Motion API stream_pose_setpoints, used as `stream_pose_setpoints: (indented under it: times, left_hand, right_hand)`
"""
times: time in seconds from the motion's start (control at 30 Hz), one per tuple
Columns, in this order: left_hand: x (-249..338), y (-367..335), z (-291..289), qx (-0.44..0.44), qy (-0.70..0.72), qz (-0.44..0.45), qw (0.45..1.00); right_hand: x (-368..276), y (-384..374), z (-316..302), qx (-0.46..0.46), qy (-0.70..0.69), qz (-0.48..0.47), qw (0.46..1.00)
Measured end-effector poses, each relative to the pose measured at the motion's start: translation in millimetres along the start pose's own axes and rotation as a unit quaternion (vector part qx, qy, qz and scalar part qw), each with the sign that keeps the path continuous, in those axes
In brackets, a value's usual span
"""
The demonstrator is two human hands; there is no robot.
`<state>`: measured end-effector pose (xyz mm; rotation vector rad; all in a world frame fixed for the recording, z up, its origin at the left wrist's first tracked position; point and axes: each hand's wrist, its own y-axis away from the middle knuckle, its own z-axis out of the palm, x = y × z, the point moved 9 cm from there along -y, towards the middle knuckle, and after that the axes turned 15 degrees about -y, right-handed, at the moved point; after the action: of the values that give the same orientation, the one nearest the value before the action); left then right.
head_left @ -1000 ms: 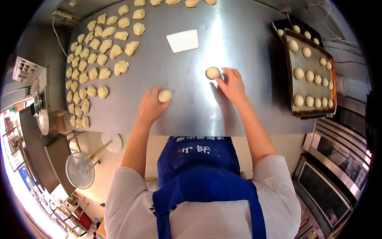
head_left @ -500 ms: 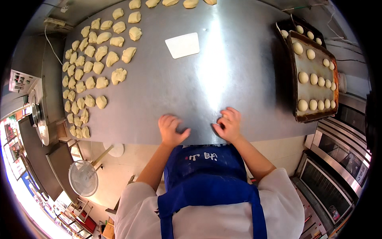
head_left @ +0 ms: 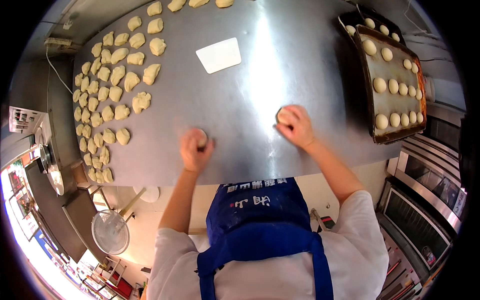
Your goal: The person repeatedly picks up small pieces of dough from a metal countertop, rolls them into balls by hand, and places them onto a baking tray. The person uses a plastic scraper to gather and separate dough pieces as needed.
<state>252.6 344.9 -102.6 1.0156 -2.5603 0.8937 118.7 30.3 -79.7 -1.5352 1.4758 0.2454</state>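
My left hand [head_left: 194,154] is closed around a pale dough ball [head_left: 202,137] low over the steel table [head_left: 220,107], near its front edge. Farther out and to the right, my right hand [head_left: 300,129] curls its fingers over a second dough ball [head_left: 283,116], part of which shows at the thumb side. Both hands are slightly smeared by motion. Rough, unshaped dough pieces [head_left: 141,102] lie in loose rows over the table's left side. A white flat scraper [head_left: 220,55] rests beyond my hands.
At the right end of the table sits a dark-rimmed baking tray [head_left: 392,104] with rows of smooth dough balls. Another tray [head_left: 345,21] lies partly under it. A glass-fronted oven [head_left: 413,234] stands right of the table, and a white fan [head_left: 110,231] stands at lower left.
My right hand has moved up and to the right, my left hand to the left. A dough ball now shows in each. The whole view has shifted a little.
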Motion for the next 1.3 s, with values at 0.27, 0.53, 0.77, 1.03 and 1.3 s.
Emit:
stream_pose_setpoints:
  times: [0.27, 0.53, 0.77, 1.03, 1.3]
  left_hand:
    - [-4, -85, 33, -0.035, -0.049, 0.073, 0.995]
    - [7, -26, 11, 0.01, 0.027, 0.019, 0.999]
    - [-28, -109, 33, -0.011, -0.085, 0.065, 0.994]
    - [21, -71, 35, -0.006, -0.033, 0.025, 0.999]
    - [-27, -102, 20, 0.042, -0.066, 0.02, 0.997]
  right_hand:
    - [17, -98, 73, -0.147, 0.075, -0.159, 0.973]
    - [0, -42, 53, -0.084, -0.087, -0.074, 0.99]
    - [27, -127, 81, -0.131, 0.046, -0.161, 0.977]
    - [-16, -74, 101, -0.162, -0.086, -0.183, 0.966]
    - [46, -122, 59, -0.144, 0.002, -0.099, 0.985]
